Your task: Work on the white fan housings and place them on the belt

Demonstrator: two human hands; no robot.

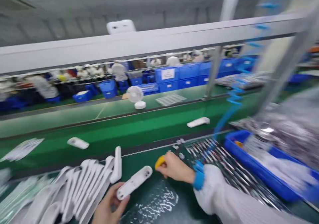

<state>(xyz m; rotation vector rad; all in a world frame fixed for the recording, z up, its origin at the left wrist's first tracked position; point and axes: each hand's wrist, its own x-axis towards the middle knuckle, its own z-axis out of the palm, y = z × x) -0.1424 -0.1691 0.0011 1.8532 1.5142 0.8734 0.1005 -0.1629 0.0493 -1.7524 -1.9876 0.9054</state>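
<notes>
White plastic housing [134, 182] sits low centre over the desk [139, 161], held at its near end by the left hand [109, 205], far end angled up and right toward the right hand [174, 167]. Looks like a light, stiff moulded shell, smooth and probably a bit slippery; the long narrow body gives the best hold along its side edges, not on the rounded tip. Left of it, a fanned stack of matching white housings [82, 184] leans in a row, one standing near upright at the end. Blue bin [251, 166] sits at right with blurred bagged parts, and a rack of thin metal pieces [224, 161] lies between bin and right hand. Two loose housings lie further out on the green conveyor [139, 131]. Left-hand fingers wrap the housing from below, thumb on top. Right hand, palm down, wrist in a blue cuff [198, 179], fingers pinched narrow on a small yellow tool [159, 162], just beside the housing's far end; contact unclear through blur.
</notes>
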